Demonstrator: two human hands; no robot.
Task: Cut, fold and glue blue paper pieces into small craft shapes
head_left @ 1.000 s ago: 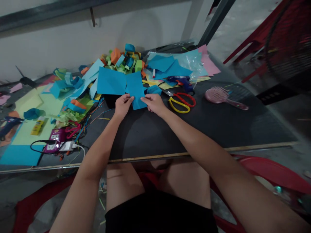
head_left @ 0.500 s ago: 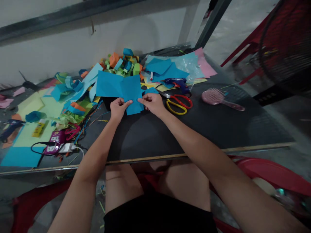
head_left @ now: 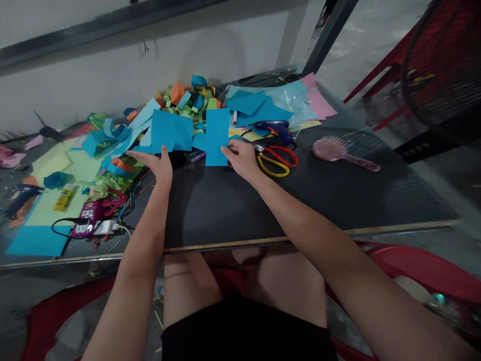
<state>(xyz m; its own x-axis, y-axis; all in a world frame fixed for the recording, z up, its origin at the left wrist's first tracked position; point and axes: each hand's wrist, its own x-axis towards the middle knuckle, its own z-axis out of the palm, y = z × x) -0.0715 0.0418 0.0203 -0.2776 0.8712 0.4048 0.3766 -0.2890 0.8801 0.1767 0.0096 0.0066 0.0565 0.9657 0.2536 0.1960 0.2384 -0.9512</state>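
Observation:
My right hand (head_left: 241,157) pinches the lower right edge of an upright strip of blue paper (head_left: 217,135). Off to the left, my left hand (head_left: 156,161) has its fingers stretched out and the thumb raised, with nothing held in it. Just beyond that hand stands a wider blue paper sheet (head_left: 172,130), its lower edge close to the fingers; whether they touch I cannot tell. Scissors (head_left: 276,159) with one red and one yellow handle lie right beside my right hand.
Folded paper pieces (head_left: 188,98) are heaped by the wall. A glue gun (head_left: 276,129) lies behind the scissors, a pink hairbrush (head_left: 332,150) to the right. On the left are a power strip (head_left: 88,219), a yellow glue stick (head_left: 63,197) and coloured sheets. A fan (head_left: 443,75) stands at right.
My left hand has let go of the blue paper and moved left, its fingers opening out. The strip in my right hand is now apart from the wider sheet and held more upright.

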